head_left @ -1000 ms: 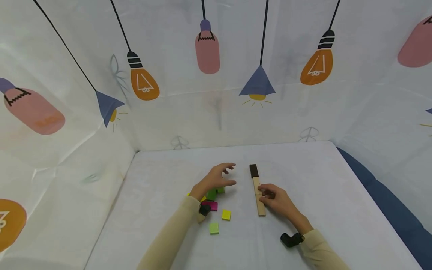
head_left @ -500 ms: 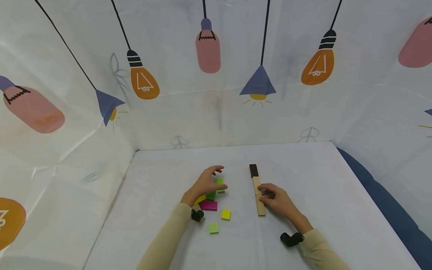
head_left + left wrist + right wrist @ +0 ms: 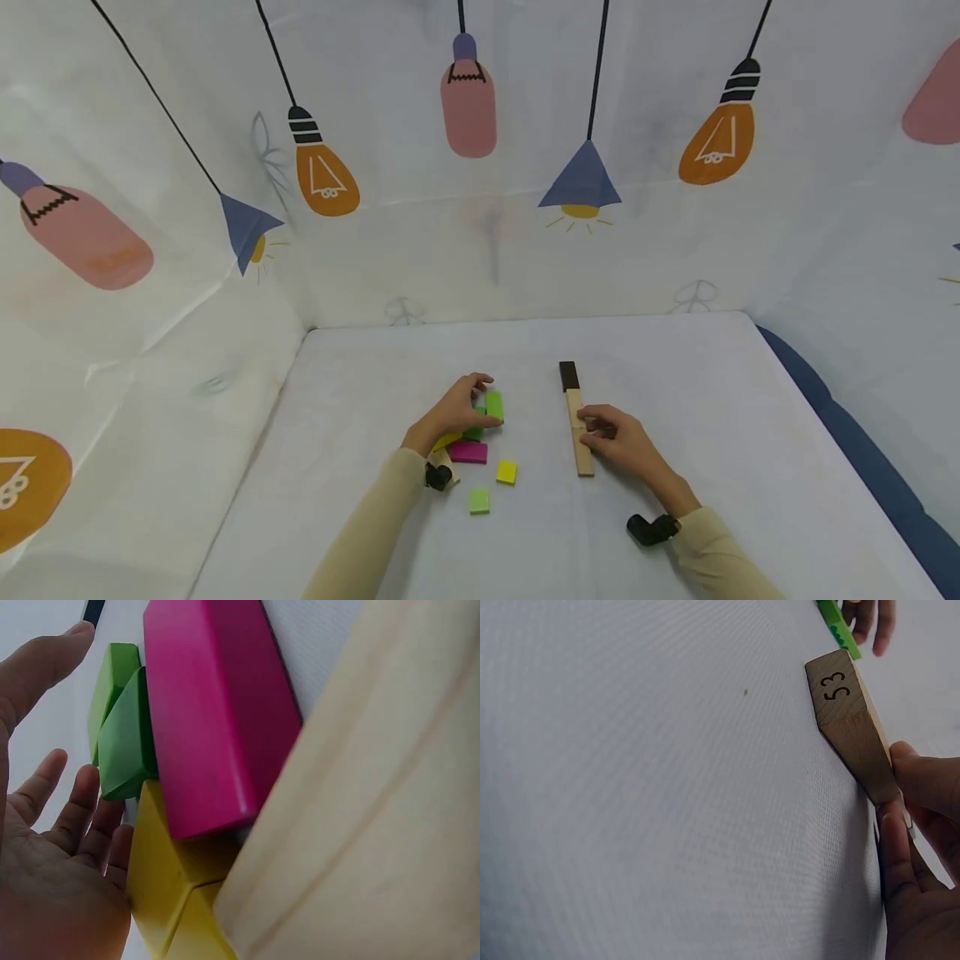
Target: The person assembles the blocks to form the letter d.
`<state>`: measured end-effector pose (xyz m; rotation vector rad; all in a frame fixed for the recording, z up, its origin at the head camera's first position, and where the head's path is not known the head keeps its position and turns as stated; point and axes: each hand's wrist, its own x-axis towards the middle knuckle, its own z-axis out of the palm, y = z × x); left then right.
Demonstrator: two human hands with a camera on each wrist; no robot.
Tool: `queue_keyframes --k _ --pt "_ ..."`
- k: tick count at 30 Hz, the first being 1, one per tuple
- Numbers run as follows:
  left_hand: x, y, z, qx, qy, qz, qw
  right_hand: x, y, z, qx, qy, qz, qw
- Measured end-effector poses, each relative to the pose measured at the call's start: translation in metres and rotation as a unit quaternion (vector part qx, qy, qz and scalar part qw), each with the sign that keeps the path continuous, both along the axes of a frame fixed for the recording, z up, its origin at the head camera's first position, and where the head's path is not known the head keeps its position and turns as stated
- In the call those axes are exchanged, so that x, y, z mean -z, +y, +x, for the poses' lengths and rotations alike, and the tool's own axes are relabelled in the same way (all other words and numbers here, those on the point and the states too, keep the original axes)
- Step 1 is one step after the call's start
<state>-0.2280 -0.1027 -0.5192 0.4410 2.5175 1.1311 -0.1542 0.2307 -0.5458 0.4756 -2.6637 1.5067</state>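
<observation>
In the head view my left hand point(image 3: 453, 410) has its fingers spread around a pile of coloured blocks, thumb near a light green block point(image 3: 494, 406). In the left wrist view the palm faces a darker green block point(image 3: 129, 739), a magenta block point(image 3: 202, 712) and yellow blocks point(image 3: 161, 877). A plain wooden block point(image 3: 375, 795) fills that view's right side. My right hand point(image 3: 618, 437) pinches a wooden block point(image 3: 582, 458) between thumb and fingers. It lies in a straight row with another wooden block point(image 3: 572, 400) and a dark brown block point(image 3: 569, 377). The number 53 marks the pinched block's end point(image 3: 834, 690).
A small yellow block point(image 3: 506, 472) and a small light green block point(image 3: 479, 502) lie between the hands. A white cloth table point(image 3: 675, 367) meets white printed curtains point(image 3: 420, 242) at the back and sides. Something blue point(image 3: 840, 417) shows beyond the right edge.
My left hand has moved left from the gap before the row and sits beside the pile, uncovering more of the light green block. The right hand keeps its place at the row.
</observation>
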Motion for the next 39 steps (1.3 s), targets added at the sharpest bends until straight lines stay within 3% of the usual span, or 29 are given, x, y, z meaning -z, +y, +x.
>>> queue_keyframes --k 19,27,39 --pt "0.0021 -0.0030 -0.0007 0.013 -0.011 -0.015 0.9997 0.0041 -0.0030 0.0003 0.007 -0.016 0.013 0.9998" --pt "0.0035 -0.0036 -0.0026 0.017 0.007 -0.036 0.9992 0.0033 -0.0018 -0.0011 0.006 -0.020 0.011 0.9997" --pt "0.0005 -0.0029 -0.0031 0.015 0.004 -0.030 0.9994 0.0025 -0.0018 -0.0001 0.006 -0.014 0.011 0.9998"
